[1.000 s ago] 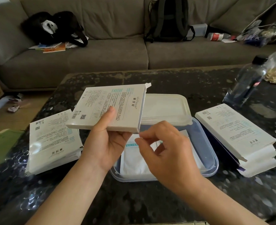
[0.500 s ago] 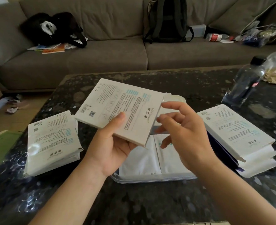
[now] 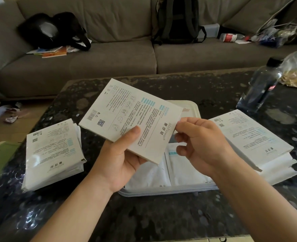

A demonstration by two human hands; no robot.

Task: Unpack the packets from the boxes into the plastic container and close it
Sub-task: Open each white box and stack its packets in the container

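A home living room: a grey sofa (image 3: 109, 63) behind a dark stone coffee table (image 3: 161, 215).

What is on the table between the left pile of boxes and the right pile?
In the head view, the plastic container with white packets inside lies there.

The held box (image 3: 126, 119) reads "Mxhower" — with a barcode (image 3: 92, 114) and QR code (image 3: 101, 122) — its finer print illegible.

Item count, tabletop (image 3: 161, 220):

- One plastic container (image 3: 161, 192).
- One lid (image 3: 191, 109).
- Two packets (image 3: 149, 175) (image 3: 186, 170) showing inside the container.
- One box (image 3: 130, 119), gripped by my left hand (image 3: 119, 159) and pinched by my right hand (image 3: 202, 142).
- Two further stacks of boxes:
  - left stack (image 3: 53, 154), number unclear
  - right stack (image 3: 254, 142), three layers showing
- One bottle (image 3: 259, 88).
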